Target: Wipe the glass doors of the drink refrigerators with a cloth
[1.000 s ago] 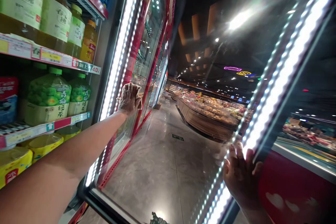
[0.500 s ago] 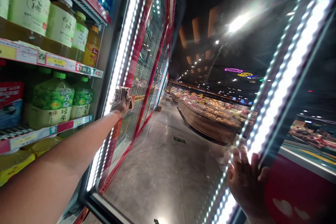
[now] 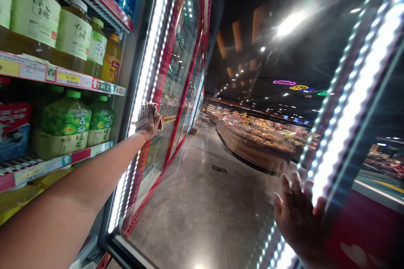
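Observation:
My left hand (image 3: 147, 125) reaches out from the lower left, its fingers over a crumpled greyish cloth (image 3: 156, 113). It presses the cloth to the glass beside the lit LED strip (image 3: 137, 107) on the hinge side of a cooler door. At the lower right, my right hand (image 3: 299, 214) is raised with fingers spread, against or very near the glass by the door's other bright LED strip (image 3: 342, 134). Nothing shows between its fingers. Through the glass door (image 3: 202, 201), the floor beyond is visible.
Cooler shelves on the left hold large tea bottles (image 3: 65, 122), a yellow-orange bottle (image 3: 111, 59) and price strips (image 3: 67, 76). Red-framed cooler doors (image 3: 186, 101) run into the distance. A wood-sided display island (image 3: 255, 143) stands across the aisle floor (image 3: 189, 193).
The right LED strip and my right hand have shifted a little rightward in view. My left hand and the cloth stay at nearly the same spot on the door.

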`<state>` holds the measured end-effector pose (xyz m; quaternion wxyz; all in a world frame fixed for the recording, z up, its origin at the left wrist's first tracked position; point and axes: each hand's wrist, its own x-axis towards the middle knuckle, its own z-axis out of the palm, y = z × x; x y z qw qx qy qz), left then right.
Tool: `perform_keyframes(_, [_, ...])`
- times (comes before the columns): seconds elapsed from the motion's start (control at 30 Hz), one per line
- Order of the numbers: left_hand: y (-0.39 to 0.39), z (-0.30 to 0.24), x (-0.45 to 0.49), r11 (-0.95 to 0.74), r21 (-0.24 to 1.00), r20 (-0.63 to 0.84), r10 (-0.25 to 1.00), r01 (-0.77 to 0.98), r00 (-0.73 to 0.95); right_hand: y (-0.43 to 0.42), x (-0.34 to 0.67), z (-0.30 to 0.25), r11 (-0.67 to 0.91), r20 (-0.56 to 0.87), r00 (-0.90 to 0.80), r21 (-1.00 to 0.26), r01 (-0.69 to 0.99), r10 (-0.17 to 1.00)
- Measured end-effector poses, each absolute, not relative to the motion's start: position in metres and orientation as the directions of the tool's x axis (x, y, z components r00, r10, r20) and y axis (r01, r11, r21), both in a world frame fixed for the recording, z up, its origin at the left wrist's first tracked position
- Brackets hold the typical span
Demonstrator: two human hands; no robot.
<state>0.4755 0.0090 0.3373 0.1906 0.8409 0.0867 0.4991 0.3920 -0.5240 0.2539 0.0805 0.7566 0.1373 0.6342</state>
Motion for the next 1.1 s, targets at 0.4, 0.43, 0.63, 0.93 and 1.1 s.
perform_keyframes(0.4, [0.02,0.351,0.472,-0.929,0.37,0.816,0.312,-0.026,0.486,-0.349,0.434,0.349,-0.814,0.85,0.133,0.426,0.395,0.51])
perform_keyframes(0.43, [0.023,0.354,0.472,-0.931,0.364,0.818,0.307,-0.024,0.486,-0.342,0.436,0.351,-0.819,0.852,0.133,0.426,0.385,0.506])
perform_keyframes(0.63, [0.027,0.362,0.472,-0.943,0.331,0.836,0.271,-0.043,0.477,-0.334,0.436,0.352,-0.827,0.85,0.124,0.45,0.336,0.513])
perform_keyframes(0.93, [0.03,0.387,0.48,-0.943,0.324,0.843,0.253,-0.073,0.474,-0.336,0.433,0.354,-0.824,0.839,0.153,0.451,0.342,0.522])
perform_keyframes(1.1, [0.016,0.381,0.479,-0.941,0.324,0.854,0.243,-0.104,0.46,-0.336,0.433,0.353,-0.82,0.842,0.15,0.438,0.369,0.518])
